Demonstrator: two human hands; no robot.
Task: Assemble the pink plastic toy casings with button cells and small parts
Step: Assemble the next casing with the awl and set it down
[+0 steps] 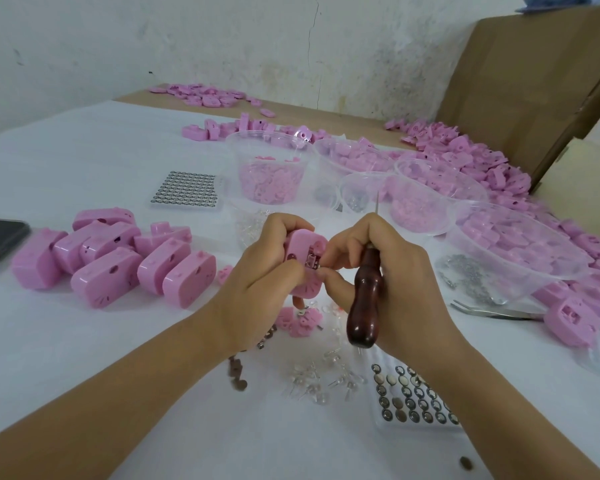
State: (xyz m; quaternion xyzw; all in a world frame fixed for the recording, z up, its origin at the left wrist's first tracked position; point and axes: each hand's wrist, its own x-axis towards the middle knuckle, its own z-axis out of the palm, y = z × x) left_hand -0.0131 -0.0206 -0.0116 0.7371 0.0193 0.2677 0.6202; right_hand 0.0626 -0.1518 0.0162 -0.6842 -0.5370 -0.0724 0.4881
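Gripping casing (303,244), left hand (257,271), clutching awl (366,292), right hand (399,271)

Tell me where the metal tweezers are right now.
In the head view the tweezers lie on the table at the right, just in front of the large clear bowl and right of the right hand.

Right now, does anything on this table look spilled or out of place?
Yes. One small metal disc lies alone, well apart from the tray of button cells. More discs lie strewn loose beside the left forearm.
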